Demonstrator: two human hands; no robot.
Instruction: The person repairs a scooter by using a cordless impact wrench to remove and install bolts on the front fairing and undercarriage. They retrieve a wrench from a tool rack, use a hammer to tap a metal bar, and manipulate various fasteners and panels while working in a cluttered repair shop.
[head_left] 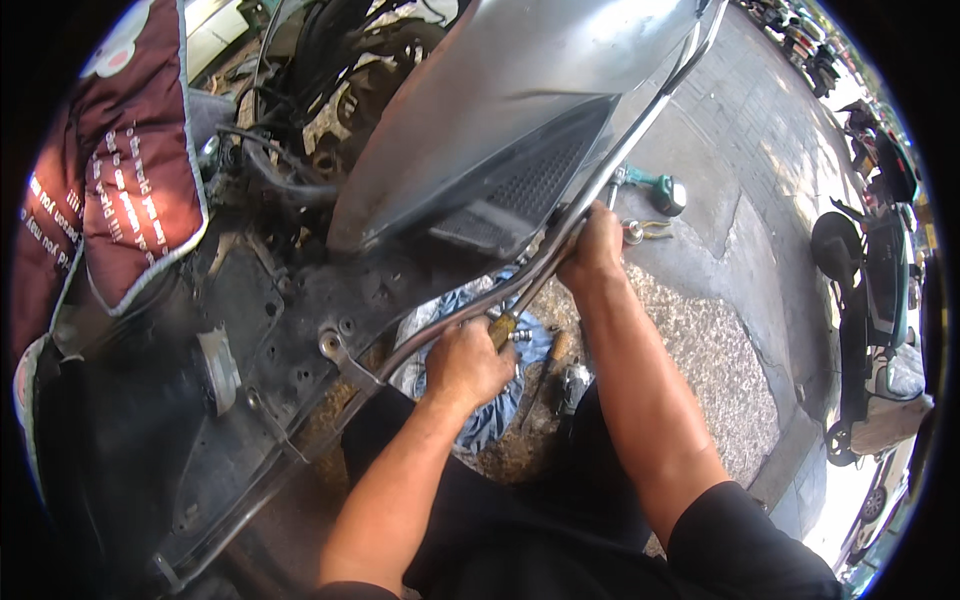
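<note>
My left hand [465, 365] is closed on the yellow handle of a screwdriver [506, 322], just below a long metal tube [430, 341] on a scooter's frame. The screwdriver's shaft slants up toward my right hand [596, 245], which is closed around the tube area beside the silver-grey body panel [480, 60]. What exactly its fingers hold is hidden. Under my hands a crumpled blue cloth [485, 420] lies on the ground with small metal parts and a wooden-handled tool [558, 350].
A teal tool [655, 190] and pliers [650, 230] lie right of the frame. A dark underbody panel [260, 360] fills the lower left, with a maroon quilted cover [140, 200] above. Parked scooters [865, 280] line the paved ground [760, 170] at right.
</note>
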